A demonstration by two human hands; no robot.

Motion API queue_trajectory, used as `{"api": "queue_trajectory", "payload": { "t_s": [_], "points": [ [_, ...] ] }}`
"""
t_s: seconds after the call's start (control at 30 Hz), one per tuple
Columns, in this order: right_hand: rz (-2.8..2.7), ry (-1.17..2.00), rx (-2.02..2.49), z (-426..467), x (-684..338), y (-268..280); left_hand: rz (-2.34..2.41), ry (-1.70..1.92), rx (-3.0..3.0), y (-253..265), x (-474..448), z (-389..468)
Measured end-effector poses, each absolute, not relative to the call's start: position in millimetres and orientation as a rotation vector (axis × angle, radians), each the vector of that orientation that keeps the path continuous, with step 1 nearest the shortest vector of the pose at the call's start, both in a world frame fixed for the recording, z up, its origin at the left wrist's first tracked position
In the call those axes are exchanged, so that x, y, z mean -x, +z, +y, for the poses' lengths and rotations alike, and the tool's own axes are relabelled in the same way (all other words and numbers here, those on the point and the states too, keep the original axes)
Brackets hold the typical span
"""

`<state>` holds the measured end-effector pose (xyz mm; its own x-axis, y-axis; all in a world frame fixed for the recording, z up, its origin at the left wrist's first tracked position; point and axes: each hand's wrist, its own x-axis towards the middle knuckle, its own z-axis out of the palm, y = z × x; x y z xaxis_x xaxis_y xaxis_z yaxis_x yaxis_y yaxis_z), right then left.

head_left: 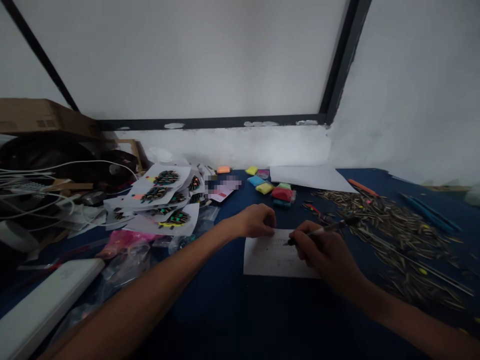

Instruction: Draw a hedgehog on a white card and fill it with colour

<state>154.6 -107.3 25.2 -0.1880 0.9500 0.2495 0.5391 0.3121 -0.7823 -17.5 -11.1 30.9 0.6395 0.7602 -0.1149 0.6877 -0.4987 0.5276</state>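
A white sheet of paper (262,265) with rows of small handwritten marks lies on the dark blue table. My right hand (324,250) grips a pen (326,229), its tip at or just above the writing and its back end pointing right. Curled at the sheet's upper left edge, my left hand (257,221) has its fingertips pressed down on the paper. Part of the sheet's right side is hidden beneath my right hand.
Thin metallic pieces (390,225) are heaped on the right, beside blue tweezers-like tools (431,212). Colourful small packets (264,187) and a blank sheet (307,176) lie behind. Papers bearing dark clusters (161,185), plastic bags (127,265) and a white block (52,295) occupy the left.
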Motion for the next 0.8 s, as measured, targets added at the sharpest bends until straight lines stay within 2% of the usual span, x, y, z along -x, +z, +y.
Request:
{"api": "queue_trajectory", "payload": {
  "t_s": [0.7,0.8],
  "points": [
    [-1.902,0.777,1.41,-108,-150,15,1.027,0.124,-2.371,37,28,2],
    [-1.894,0.783,1.404,-108,-149,15,0.993,0.256,-2.501,33,26,0]
  ]
}}
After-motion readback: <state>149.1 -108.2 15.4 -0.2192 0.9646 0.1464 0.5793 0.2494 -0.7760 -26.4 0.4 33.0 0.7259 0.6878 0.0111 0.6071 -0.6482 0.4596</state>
